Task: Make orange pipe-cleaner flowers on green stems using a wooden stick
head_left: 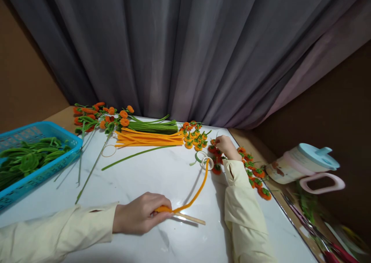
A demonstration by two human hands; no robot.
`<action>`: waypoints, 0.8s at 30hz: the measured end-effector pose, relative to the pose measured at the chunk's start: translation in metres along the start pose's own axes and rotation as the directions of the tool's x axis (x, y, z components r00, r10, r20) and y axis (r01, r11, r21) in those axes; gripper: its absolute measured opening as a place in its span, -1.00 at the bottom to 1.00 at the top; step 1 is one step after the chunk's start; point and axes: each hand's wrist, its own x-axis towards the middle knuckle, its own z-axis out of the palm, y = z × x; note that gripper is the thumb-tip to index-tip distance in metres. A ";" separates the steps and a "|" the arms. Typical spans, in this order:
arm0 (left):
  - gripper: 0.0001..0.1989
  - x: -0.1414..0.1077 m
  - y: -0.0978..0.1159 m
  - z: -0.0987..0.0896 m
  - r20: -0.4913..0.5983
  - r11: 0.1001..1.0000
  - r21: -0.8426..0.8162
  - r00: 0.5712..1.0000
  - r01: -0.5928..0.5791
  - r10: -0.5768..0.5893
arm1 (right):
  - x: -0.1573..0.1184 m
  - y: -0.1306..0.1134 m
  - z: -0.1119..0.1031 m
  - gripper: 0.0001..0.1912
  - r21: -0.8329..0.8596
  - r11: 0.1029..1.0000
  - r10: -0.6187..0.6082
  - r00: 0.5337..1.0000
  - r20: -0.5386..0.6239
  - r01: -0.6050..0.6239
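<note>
My left hand [143, 212] is closed round a thin wooden stick [191, 218] and an orange pipe cleaner [199, 189], low over the white table. The pipe cleaner's wound end lies at my fingertips; its free end curves up and right to a white tape roll [206, 163]. Farther back, my right hand [227, 145] reaches down among small orange and red pipe-cleaner pumpkins [216, 169] with green tops. Its fingers are bent together, and what they hold, if anything, is hidden. Beside that hand lies a green tape roll [199, 156].
Orange pipe cleaners [149, 138] and green ones [153, 126] lie bundled at the back. Stemmed orange flowers [124, 121] lie at the left. A blue basket [43, 174] holds green pieces. At the right are a lidded cup [298, 164] and scissors [315, 232]. A grey curtain [162, 50] hangs behind.
</note>
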 end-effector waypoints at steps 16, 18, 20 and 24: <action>-0.82 0.002 0.001 -0.002 0.010 1.000 -0.008 1.000 0.000 0.001 | -0.018 0.009 -0.035 -0.78 -0.127 0.987 0.108 0.990 0.094 -0.096; -0.82 0.002 0.001 -0.002 0.011 1.000 -0.010 1.000 -0.001 0.002 | -0.019 0.005 -0.035 -0.79 -0.132 0.986 0.111 0.989 0.098 -0.098; -0.81 0.002 0.001 -0.002 0.014 1.000 -0.009 1.000 -0.001 0.001 | -0.021 0.003 -0.039 -0.79 -0.131 0.986 0.110 0.991 0.082 -0.099; -0.81 0.001 0.001 -0.002 0.013 1.000 -0.008 1.000 -0.007 0.007 | -0.031 0.005 -0.059 -0.79 -0.111 0.990 0.091 0.996 -0.001 -0.090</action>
